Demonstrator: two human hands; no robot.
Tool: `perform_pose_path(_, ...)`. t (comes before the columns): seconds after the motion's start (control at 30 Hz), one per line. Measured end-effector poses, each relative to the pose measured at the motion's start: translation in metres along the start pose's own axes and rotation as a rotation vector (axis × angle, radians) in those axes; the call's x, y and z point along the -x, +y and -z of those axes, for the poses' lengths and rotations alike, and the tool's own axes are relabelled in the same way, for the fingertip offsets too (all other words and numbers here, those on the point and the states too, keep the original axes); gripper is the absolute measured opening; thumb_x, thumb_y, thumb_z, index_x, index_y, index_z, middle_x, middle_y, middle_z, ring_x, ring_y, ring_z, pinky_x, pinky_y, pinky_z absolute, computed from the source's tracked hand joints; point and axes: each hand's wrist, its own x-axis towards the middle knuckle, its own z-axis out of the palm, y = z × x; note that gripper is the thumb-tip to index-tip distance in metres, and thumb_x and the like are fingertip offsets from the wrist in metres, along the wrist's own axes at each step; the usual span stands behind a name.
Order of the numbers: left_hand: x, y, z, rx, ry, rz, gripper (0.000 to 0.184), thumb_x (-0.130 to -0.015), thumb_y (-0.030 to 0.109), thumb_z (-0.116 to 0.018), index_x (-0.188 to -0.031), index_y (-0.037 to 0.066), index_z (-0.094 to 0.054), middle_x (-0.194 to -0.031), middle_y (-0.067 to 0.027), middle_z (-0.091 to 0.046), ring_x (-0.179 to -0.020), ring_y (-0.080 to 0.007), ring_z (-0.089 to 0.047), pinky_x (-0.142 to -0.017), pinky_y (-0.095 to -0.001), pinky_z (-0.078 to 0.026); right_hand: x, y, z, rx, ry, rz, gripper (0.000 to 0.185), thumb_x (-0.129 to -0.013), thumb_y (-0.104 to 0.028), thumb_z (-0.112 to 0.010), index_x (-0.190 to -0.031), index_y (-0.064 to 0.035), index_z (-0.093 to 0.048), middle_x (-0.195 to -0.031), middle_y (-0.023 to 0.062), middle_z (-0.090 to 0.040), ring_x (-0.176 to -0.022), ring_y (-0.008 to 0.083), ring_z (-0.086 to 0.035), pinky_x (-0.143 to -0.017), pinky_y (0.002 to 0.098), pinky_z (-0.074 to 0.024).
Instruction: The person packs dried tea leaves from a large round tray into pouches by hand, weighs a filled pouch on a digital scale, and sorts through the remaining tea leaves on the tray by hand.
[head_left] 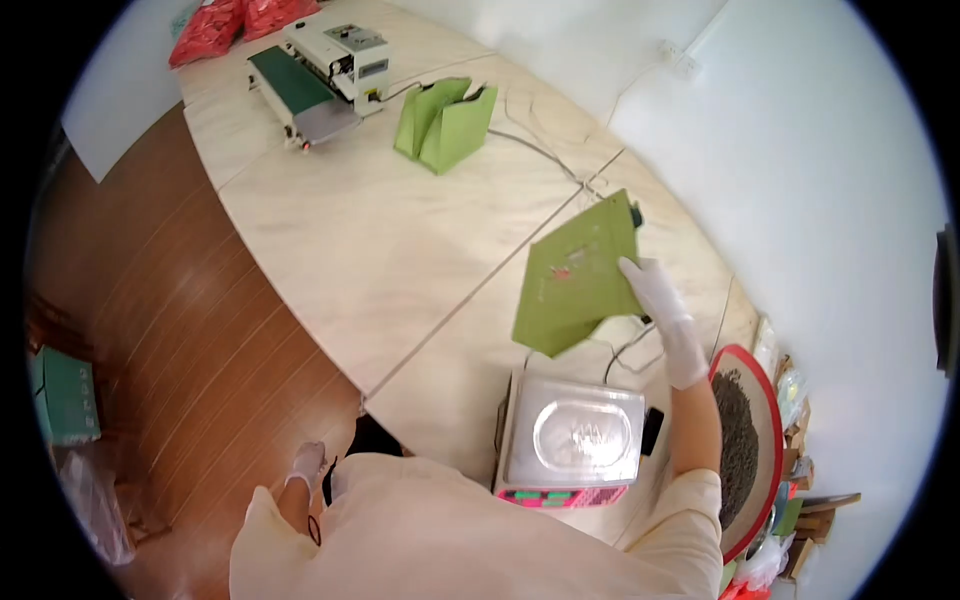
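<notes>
My right hand (655, 292), in a white glove, grips the right edge of a green pouch (575, 275) with small print on its front. The pouch is held tilted above the table, just beyond a digital scale (572, 435) with a shiny metal pan and a pink front panel. Down at my side, over the floor, my left hand (309, 460) hangs away from the table. It is gloved too, looks loosely open, and nothing shows in it.
Two green pouches (445, 125) stand farther along the table (360, 240), near a band sealing machine (320, 80). A red-rimmed round tray (775, 430) of dark loose material sits at my right. Red bags (215, 30) lie at the far end. Cables run along the wall side.
</notes>
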Motion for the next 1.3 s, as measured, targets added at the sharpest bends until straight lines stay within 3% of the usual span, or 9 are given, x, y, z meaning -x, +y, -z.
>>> perform_pose_path(0.2, -0.068, 0.076, 0.070, 0.183, -0.015, 0.082, 0.039, -0.094, 0.031, -0.045, -0.092, -0.001, -0.065, -0.064, -0.0126, -0.060, -0.051, -0.0217, -0.056, -0.049, -0.0358, -0.046, -0.262, -0.056, -0.112, 0.095, 0.217, -0.009, 0.047, -0.085, -0.035, -0.057, -0.088, 0.0101, -0.066, -0.076, 0.0240, -0.067, -0.071, 0.0316, -0.067, -0.067, 0.0390, -0.0514)
perform_pose_path(0.33, -0.083, 0.071, 0.109, 0.433, 0.022, 0.156, 0.034, -0.095, 0.029, -0.046, -0.106, 0.002, -0.064, -0.064, -0.0114, -0.058, -0.046, -0.0195, -0.052, -0.044, -0.0343, -0.042, -0.397, -0.082, -0.174, -0.054, -0.001, -0.138, 0.038, -0.087, -0.034, -0.055, -0.084, 0.0028, -0.065, -0.070, 0.0153, -0.064, -0.060, 0.0223, -0.063, -0.054, 0.0369, -0.0484)
perform_pose_path(0.53, -0.092, 0.046, 0.133, 0.366, -0.015, 0.477, 0.029, -0.095, 0.025, -0.047, -0.103, 0.002, -0.062, -0.059, -0.0110, -0.056, -0.045, -0.0192, -0.051, -0.042, -0.0335, -0.041, -0.441, -0.126, -0.260, -0.775, 0.000, -0.273, 0.040, -0.097, -0.040, -0.047, -0.114, -0.0054, -0.058, -0.085, 0.0126, -0.067, -0.063, 0.0192, -0.061, -0.049, 0.0326, -0.0470)
perform_pose_path(0.6, -0.099, 0.035, 0.135, 0.297, 0.011, 0.432, 0.029, -0.093, 0.026, -0.049, -0.099, 0.001, -0.061, -0.058, -0.0135, -0.056, -0.045, -0.0208, -0.051, -0.041, -0.0343, -0.041, -0.417, -0.122, -0.255, -0.637, 0.053, -0.142, 0.051, -0.096, -0.041, -0.044, -0.116, 0.0038, -0.058, -0.087, 0.0194, -0.069, -0.073, 0.0307, -0.067, -0.068, 0.0408, -0.0536)
perform_pose_path(0.7, -0.148, 0.006, 0.125, 0.297, -0.087, 0.498, 0.027, -0.090, 0.026, -0.056, -0.096, 0.000, -0.062, -0.069, -0.0180, -0.062, -0.055, -0.0252, -0.059, -0.050, -0.0340, -0.047, -0.324, -0.109, -0.228, 0.377, 0.268, 0.180, 0.045, -0.095, -0.040, -0.044, -0.120, -0.0057, -0.059, -0.085, 0.0235, -0.068, -0.076, 0.0385, -0.066, -0.069, 0.0474, -0.0517)
perform_pose_path(0.87, -0.181, 0.086, 0.130, -0.114, 0.218, -0.370, 0.028, -0.090, 0.024, -0.053, -0.103, 0.003, -0.066, -0.091, -0.0109, -0.066, -0.081, -0.0240, -0.060, -0.072, -0.0294, -0.046, -0.084, -0.026, -0.158, 0.196, 0.466, 0.204, 0.028, -0.094, -0.023, -0.052, -0.117, -0.0115, -0.063, -0.087, 0.0166, -0.068, -0.079, 0.0357, -0.064, -0.070, 0.0456, -0.0515)
perform_pose_path(1.0, -0.182, 0.175, 0.148, 0.286, 0.286, -0.514, 0.034, -0.094, 0.025, -0.046, -0.111, 0.004, -0.066, -0.101, -0.0083, -0.066, -0.085, -0.0239, -0.061, -0.076, -0.0336, -0.047, 0.152, 0.042, -0.108, 0.191, 0.730, -0.184, 0.020, -0.092, -0.015, -0.055, -0.108, -0.0128, -0.067, -0.091, 0.0138, -0.067, -0.080, 0.0322, -0.064, -0.069, 0.0407, -0.0506)
perform_pose_path(1.17, -0.095, 0.296, 0.088, 0.253, 0.228, -0.597, 0.038, -0.095, 0.026, -0.039, -0.111, 0.004, -0.066, -0.108, -0.0092, -0.062, -0.091, -0.0232, -0.057, -0.080, -0.0353, -0.046, 0.428, 0.098, -0.155, -0.237, 0.987, -1.182, 0.039, -0.099, -0.033, -0.045, -0.087, -0.0093, -0.074, -0.077, 0.0122, -0.068, -0.068, 0.0232, -0.065, -0.067, 0.0356, -0.0491)
perform_pose_path(1.3, 0.044, 0.311, -0.025, 0.040, -0.039, -1.092, 0.039, -0.098, 0.028, -0.036, -0.117, 0.006, -0.063, -0.115, -0.0122, -0.057, -0.107, -0.0230, -0.052, -0.094, -0.0354, -0.042, 0.567, 0.112, -0.237, -0.466, 1.124, -1.306, 0.048, -0.098, -0.034, -0.049, -0.067, -0.0062, -0.072, -0.064, 0.0043, -0.067, -0.065, 0.0126, -0.062, -0.069, 0.0275, -0.0494)
